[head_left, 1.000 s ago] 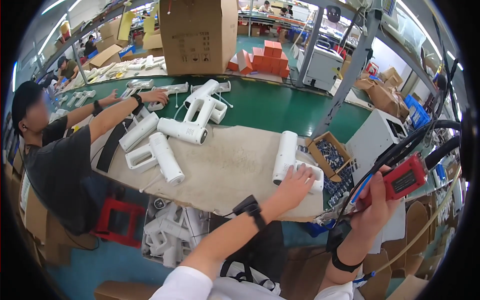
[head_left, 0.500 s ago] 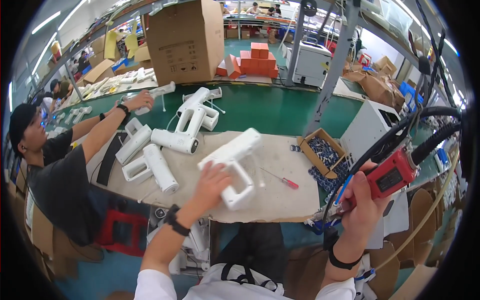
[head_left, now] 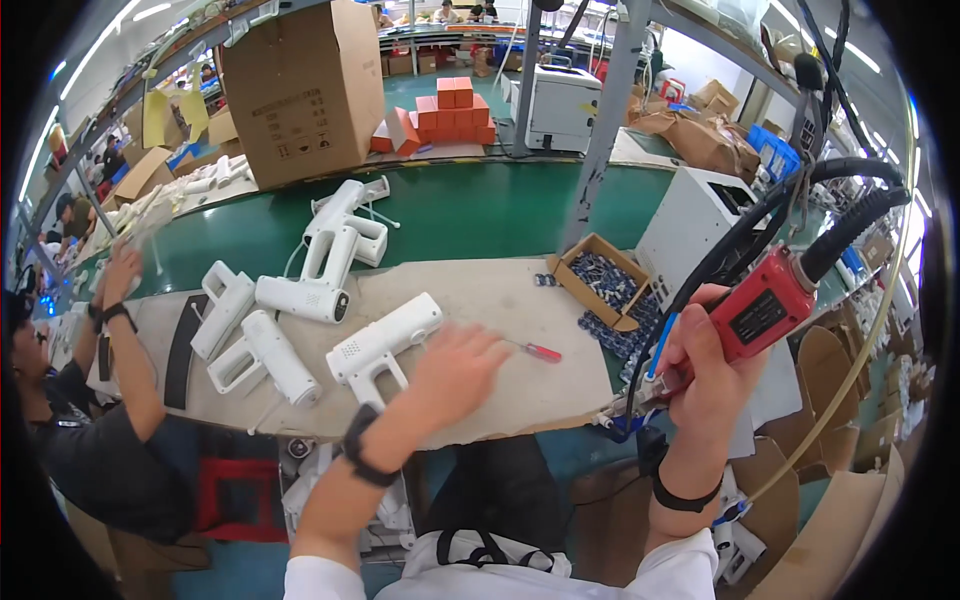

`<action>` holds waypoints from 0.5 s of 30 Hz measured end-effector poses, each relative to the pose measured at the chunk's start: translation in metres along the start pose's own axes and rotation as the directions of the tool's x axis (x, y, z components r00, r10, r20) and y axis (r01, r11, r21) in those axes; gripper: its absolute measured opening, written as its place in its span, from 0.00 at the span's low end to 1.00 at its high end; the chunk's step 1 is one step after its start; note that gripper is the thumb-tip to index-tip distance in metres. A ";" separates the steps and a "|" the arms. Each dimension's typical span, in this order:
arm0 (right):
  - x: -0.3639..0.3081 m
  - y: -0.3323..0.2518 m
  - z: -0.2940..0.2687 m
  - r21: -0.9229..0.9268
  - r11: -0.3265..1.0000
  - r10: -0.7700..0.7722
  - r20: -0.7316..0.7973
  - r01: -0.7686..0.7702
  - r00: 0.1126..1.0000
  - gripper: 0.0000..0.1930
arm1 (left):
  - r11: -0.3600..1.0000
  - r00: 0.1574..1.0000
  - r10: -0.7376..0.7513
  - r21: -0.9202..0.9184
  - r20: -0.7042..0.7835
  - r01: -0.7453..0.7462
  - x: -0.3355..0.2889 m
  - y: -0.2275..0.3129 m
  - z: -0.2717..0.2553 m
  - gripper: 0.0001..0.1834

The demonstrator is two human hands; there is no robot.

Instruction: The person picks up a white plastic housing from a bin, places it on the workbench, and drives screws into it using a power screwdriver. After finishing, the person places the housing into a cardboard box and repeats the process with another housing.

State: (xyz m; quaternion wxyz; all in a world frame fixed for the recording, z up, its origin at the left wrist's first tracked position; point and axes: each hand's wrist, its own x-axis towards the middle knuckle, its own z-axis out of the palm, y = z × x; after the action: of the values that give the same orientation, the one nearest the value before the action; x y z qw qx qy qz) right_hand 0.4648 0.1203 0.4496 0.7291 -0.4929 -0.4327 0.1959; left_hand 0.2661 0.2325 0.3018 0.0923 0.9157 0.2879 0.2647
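The left hand (head_left: 455, 375) has let go of the white gun (head_left: 385, 335), which it was carrying half a second ago. The gun now lies on the tan mat (head_left: 565, 392), left of that hand, its handle toward the person and partly behind the forearm; a second ago it lay at the mat's right end, near the parts box (head_left: 584, 297). The left fingers, blurred, are spread loosely and point right, toward the screwdriver (head_left: 543, 352); whether they touch its shaft I cannot tell. The screwdriver keeps its place on the mat.

The right hand (head_left: 712, 350) is as before, its fingers wrapped firmly around the red tool (head_left: 765, 305), held up right of the mat. The co-worker's hands (head_left: 122, 272) have moved farther left, and the other guns (head_left: 280, 365) stay at the mat's left.
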 end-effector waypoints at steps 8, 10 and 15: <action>-0.004 -0.014 -0.023 -0.018 1.000 -0.022 -0.046 0.021 0.999 0.11 | 0.939 0.918 -0.184 0.339 0.351 0.059 0.075 -0.003 0.119 0.11; -0.003 -0.015 -0.028 -0.066 0.997 -0.033 -0.020 0.032 0.999 0.12 | 0.958 0.944 -0.159 0.276 0.288 0.077 0.090 0.010 0.140 0.11; 0.000 -0.010 -0.026 -0.051 0.998 -0.020 -0.012 0.020 1.000 0.14 | 0.986 0.998 -0.003 0.165 0.064 -0.008 0.100 0.031 0.181 0.18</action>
State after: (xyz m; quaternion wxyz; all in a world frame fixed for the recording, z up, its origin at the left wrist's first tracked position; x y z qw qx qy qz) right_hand 0.4845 0.1020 0.4545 0.7208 -0.5082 -0.4380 0.1744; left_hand 0.4476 0.2620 0.2019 0.0251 0.9286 0.3046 0.2106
